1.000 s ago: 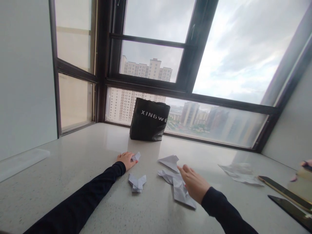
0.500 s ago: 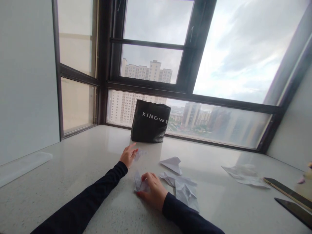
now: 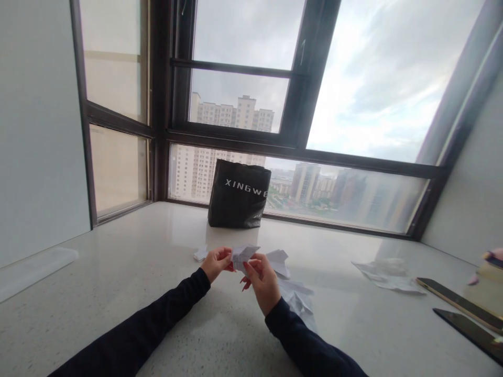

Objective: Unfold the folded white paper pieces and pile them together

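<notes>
Speckled worktop (image 3: 220,335) fronts the windows (image 3: 377,94); left hand (image 3: 217,263) and right hand (image 3: 264,280), each grip narrow, pinch opposite sides of one folded paper (image 3: 242,254), near side of the black bag (image 3: 239,201).

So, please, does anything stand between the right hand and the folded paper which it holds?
Nothing visible does: the right hand pinches the folded paper directly, and the left hand grips its left side.
</notes>
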Tool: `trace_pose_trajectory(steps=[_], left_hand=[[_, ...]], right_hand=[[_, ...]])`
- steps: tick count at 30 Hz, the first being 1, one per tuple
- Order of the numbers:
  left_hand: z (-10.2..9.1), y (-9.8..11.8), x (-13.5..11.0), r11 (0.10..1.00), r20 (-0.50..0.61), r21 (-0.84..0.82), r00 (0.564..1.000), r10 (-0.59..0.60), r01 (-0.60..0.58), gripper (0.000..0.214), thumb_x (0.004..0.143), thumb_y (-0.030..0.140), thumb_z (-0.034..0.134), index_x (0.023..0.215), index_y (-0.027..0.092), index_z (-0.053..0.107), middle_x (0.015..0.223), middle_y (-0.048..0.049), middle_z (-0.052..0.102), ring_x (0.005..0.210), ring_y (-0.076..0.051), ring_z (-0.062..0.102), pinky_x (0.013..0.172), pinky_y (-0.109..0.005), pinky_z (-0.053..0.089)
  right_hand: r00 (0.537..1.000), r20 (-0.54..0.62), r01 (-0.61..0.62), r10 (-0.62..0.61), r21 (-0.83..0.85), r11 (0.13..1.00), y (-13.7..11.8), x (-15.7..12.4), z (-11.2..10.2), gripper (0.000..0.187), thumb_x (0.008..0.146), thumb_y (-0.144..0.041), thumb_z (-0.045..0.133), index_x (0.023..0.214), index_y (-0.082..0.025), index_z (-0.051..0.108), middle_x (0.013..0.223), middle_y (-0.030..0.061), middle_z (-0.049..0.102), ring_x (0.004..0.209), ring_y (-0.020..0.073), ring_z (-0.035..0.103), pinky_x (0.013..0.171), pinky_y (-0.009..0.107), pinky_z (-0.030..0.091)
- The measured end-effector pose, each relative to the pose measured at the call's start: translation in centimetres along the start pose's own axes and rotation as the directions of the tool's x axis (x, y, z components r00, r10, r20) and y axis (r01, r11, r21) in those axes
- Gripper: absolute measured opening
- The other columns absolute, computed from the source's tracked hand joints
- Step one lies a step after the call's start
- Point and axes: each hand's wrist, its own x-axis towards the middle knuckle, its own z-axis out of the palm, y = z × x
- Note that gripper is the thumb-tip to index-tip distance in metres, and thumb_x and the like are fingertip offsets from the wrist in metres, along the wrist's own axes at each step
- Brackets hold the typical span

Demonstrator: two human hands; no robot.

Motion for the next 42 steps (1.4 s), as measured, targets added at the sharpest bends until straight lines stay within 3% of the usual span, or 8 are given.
trace_pose_trajectory(steps=[7,14,19,24,28,32,35,42], left_hand=[[0.9,1.2,-1.4,0.990,0.149,-0.137,0.989,0.013,0.007,0.040,0.062,0.042,0.059,0.087,0.011,0.051,0.066,-0.0041,0.060,0.057,-0.017,0.060,0.058,-0.032,0.048],[1.2,0.7,-1.3,0.997,0.086,-0.076,0.996,0.011,-0.004,0.039,0.059,0.040,0.064,0.082,0.011,0.051,0.065,-0.0046,0.062,0.054,-0.015,0.059,0.055,-0.028,0.048],[0.7,0.6,-0.6,0.995,0.040,-0.102,0.999,-0.001,0.005,0.047,0.053,0.047,0.065,0.080,0.012,0.049,0.064,-0.0052,0.063,0.054,-0.017,0.060,0.055,-0.031,0.049],[0.0,1.1,-0.7,0.998,0.110,0.022,0.992,0.059,-0.061,0.040,0.065,0.049,0.054,0.081,0.013,0.049,0.062,-0.0033,0.061,0.056,-0.017,0.060,0.053,-0.028,0.047],[-1.4,1.6,-0.2,0.911,0.011,0.372,0.982,0.187,-0.177,0.041,0.081,0.042,0.025,0.084,0.013,0.053,0.070,-0.0058,0.061,0.067,-0.018,0.059,0.057,-0.028,0.046],[-3.9,0.9,0.8,0.475,-0.071,0.878,0.966,0.248,-0.057,0.029,0.076,0.027,0.040,0.099,0.015,0.051,0.106,-0.0101,0.054,0.102,-0.023,0.045,0.087,-0.035,0.032],[-5.3,-0.4,1.0,0.277,-0.258,0.937,0.956,0.137,0.213,0.042,0.072,0.028,0.047,0.111,0.012,0.042,0.120,-0.0165,0.041,0.112,-0.031,0.033,0.090,-0.044,0.023],[-6.1,-1.6,1.4,0.468,-0.250,0.859,0.968,0.032,0.207,0.055,0.060,0.015,0.057,0.112,0.014,0.039,0.103,-0.0132,0.053,0.099,-0.027,0.047,0.086,-0.040,0.032]], right_hand=[[0.997,-0.056,-0.050,0.051,0.025,0.998,0.4,0.3,-0.4,0.027,0.070,-0.040,0.051,0.082,-0.020,0.039,0.058,-0.0070,0.046,0.037,0.0092,0.052,0.027,0.019,0.043],[0.994,-0.076,-0.081,0.074,-0.084,0.993,0.9,0.3,-0.3,0.028,0.070,-0.041,0.050,0.081,-0.019,0.037,0.053,-0.0079,0.045,0.033,0.0075,0.046,0.028,0.018,0.037],[0.942,-0.325,-0.025,-0.080,-0.308,0.951,1.4,0.5,-0.7,0.045,0.062,-0.040,0.059,0.096,-0.018,0.037,0.076,-0.0004,0.048,0.051,0.0088,0.047,0.044,0.022,0.042],[0.998,-0.026,0.035,-0.049,-0.384,0.923,1.4,0.5,-0.9,0.027,0.070,-0.041,0.049,0.077,-0.016,0.050,0.060,-0.0012,0.051,0.050,0.0108,0.046,0.046,0.022,0.037],[0.998,0.038,0.068,-0.058,-0.377,0.924,1.0,0.2,-0.7,0.024,0.072,-0.039,0.048,0.069,-0.015,0.050,0.053,-0.0021,0.050,0.046,0.0103,0.043,0.044,0.022,0.035],[0.987,0.149,0.111,-0.052,-0.424,0.899,0.4,-0.3,-0.3,0.020,0.072,-0.034,0.049,0.069,-0.015,0.052,0.049,-0.0036,0.046,0.044,0.0095,0.041,0.044,0.022,0.032],[0.972,0.230,0.146,-0.046,-0.438,0.887,-0.2,-0.7,0.1,0.018,0.071,-0.032,0.049,0.067,-0.016,0.054,0.048,-0.0042,0.044,0.044,0.0089,0.040,0.043,0.021,0.031],[0.971,0.229,0.162,-0.066,-0.433,0.887,-0.3,-0.9,0.3,0.018,0.072,-0.032,0.048,0.067,-0.016,0.055,0.048,-0.0040,0.046,0.044,0.0088,0.041,0.043,0.020,0.032]])
